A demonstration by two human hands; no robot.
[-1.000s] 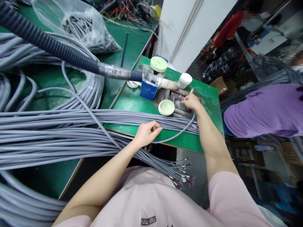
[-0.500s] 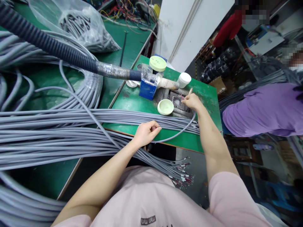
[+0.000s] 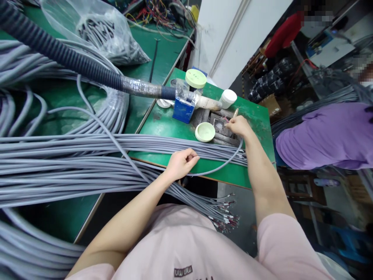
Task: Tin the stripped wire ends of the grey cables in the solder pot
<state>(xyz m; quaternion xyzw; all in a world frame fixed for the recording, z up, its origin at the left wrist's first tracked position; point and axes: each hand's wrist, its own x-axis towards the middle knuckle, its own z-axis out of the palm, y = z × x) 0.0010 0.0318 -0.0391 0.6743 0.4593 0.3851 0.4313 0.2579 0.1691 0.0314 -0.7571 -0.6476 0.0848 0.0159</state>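
My right hand [image 3: 239, 126] is closed in a pinch on the end of a grey cable [image 3: 223, 166], with small reddish wires showing at the fingertips. The hand is over a dark metal pot [image 3: 219, 125] with a silvery surface, and a light stick-like piece shows above its fingers. From there the cable loops down toward my left hand [image 3: 181, 164], which is closed with curled fingers against the row of grey cables [image 3: 151, 143]. What its fingers hold is hidden. A pale green round dish [image 3: 205, 132] stands beside the pot.
A ribbed hose [image 3: 84, 70] runs over a blue block [image 3: 183, 110] to a nozzle by the pot. A white cup [image 3: 228, 98] and a green-lidded jar [image 3: 196, 78] stand behind. Stripped cable ends [image 3: 225, 217] hang near my lap. A person in purple [image 3: 323, 136] is at right.
The view has shifted slightly. My right hand stays at the pot with the cable end, and my left hand keeps its place at the cables.
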